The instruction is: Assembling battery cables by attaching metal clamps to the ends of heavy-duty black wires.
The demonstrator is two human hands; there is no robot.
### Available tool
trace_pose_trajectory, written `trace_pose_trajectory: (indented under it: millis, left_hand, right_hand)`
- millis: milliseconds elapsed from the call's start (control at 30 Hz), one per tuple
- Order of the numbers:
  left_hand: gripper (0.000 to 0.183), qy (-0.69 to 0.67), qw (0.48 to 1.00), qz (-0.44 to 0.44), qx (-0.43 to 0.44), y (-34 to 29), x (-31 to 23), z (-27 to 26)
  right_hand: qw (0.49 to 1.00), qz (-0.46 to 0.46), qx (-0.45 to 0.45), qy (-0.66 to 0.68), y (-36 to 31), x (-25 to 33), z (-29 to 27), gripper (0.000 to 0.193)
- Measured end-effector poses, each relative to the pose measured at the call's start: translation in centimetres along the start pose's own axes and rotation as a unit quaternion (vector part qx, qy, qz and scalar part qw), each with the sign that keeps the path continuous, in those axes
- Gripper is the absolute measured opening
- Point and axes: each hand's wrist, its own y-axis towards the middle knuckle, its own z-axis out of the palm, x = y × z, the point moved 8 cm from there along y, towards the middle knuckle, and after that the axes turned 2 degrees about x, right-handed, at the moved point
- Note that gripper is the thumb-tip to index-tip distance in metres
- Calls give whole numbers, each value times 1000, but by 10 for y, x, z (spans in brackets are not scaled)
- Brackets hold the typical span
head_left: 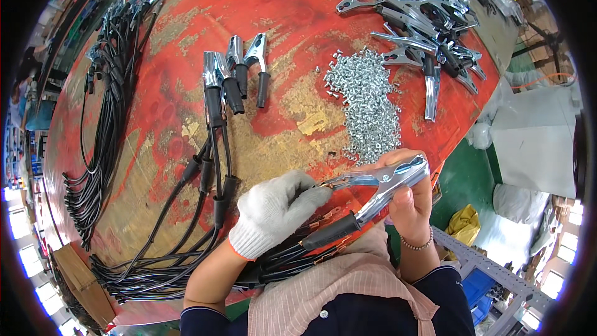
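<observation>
My bare right hand is closed round the jaw end of a silver metal ground clamp, close in front of me. One clamp handle wears a black sleeve and points down to the left; the other handle is bare metal. At the tip of that bare handle, my left hand, in a white knit glove, pinches with thumb and fingers. A small copper-coloured bit shows there, but what the fingertips hold is hidden. Below the gloved hand, black cables with copper ends lie near my lap.
Beyond my hands lies a pile of small silver nuts and screws. Loose clamps are heaped at the far right. Clamps with cables attached lie left of centre, and a cable bundle along the left of the worn red table.
</observation>
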Motion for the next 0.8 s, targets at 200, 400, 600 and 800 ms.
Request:
trace_pose_trajectory:
  millis: [200, 400, 600, 800]
  left_hand:
    - [32, 1, 1000, 5, -5, -1, -1, -2]
    - [29, -20, 1000, -2, 0, -1, -3, -2]
    - [24, -21, 998, 49, 25, 3, -11, 0]
    - [23, 91, 990, 98, 55, 12, -23, -7]
  right_hand:
    - [999, -15, 6, 48, 0, 4, 3, 49]
    - [999, -12, 7, 52, 0, 7, 3, 49]
    - [998, -20, 16, 64, 1, 7, 0, 46]
    - [998, 30, 61, 18, 31, -4, -6, 42]
